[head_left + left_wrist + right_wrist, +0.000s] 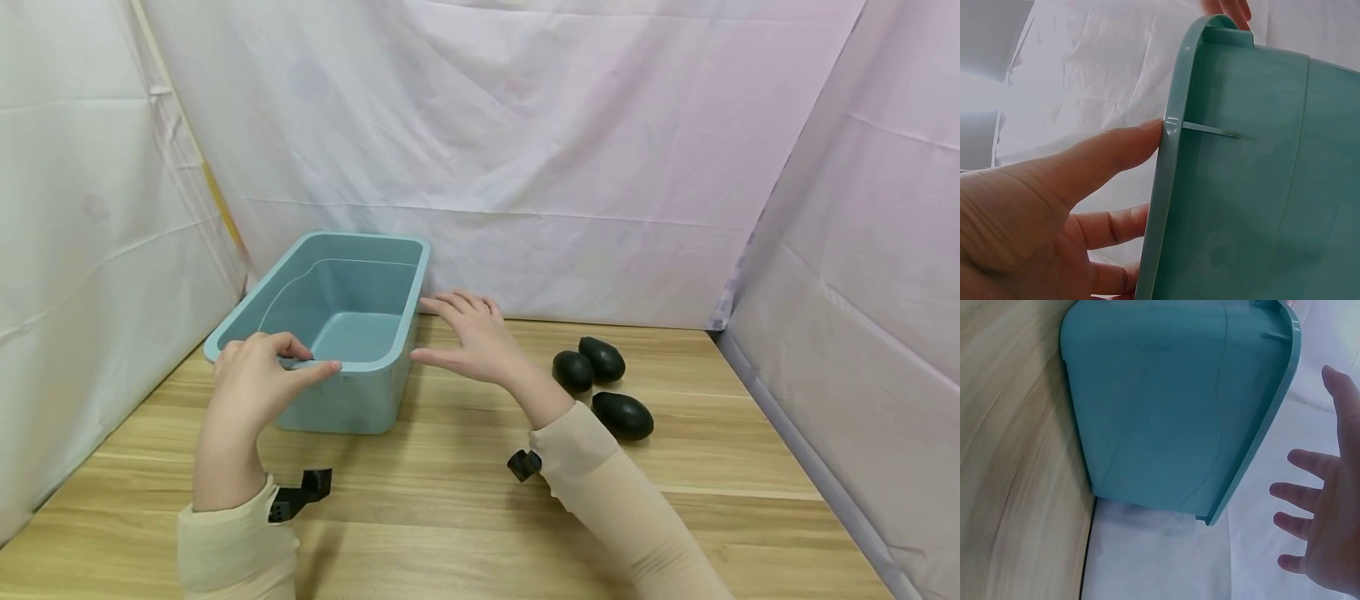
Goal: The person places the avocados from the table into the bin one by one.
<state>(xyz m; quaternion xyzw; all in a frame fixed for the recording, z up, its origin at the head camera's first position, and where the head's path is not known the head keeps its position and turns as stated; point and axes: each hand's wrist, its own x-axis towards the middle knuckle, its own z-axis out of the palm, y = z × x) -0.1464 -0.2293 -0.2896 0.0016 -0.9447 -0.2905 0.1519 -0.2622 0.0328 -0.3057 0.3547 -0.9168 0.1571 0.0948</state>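
A blue-green plastic bin point(345, 408), open at the top, stands at the left of the table near the back curtain. My left hand point(255, 379) grips its near rim, with the thumb on the outer edge and the fingers bent over to the inside. The left wrist view shows that thumb point(1129, 144) against the rim point(1169, 150). To the right of the bin, my right hand point(480, 337) is spread, its fingertips close to the bin's right side. In the right wrist view those fingers point(1297, 497) are apart and hold nothing.
Right of my right forearm, three dark, egg-shaped avocados lie on the wooden table: a front one point(622, 417), a back one point(602, 358) and a left one point(573, 371). White curtains point(562, 167) enclose the table at the back and both sides.
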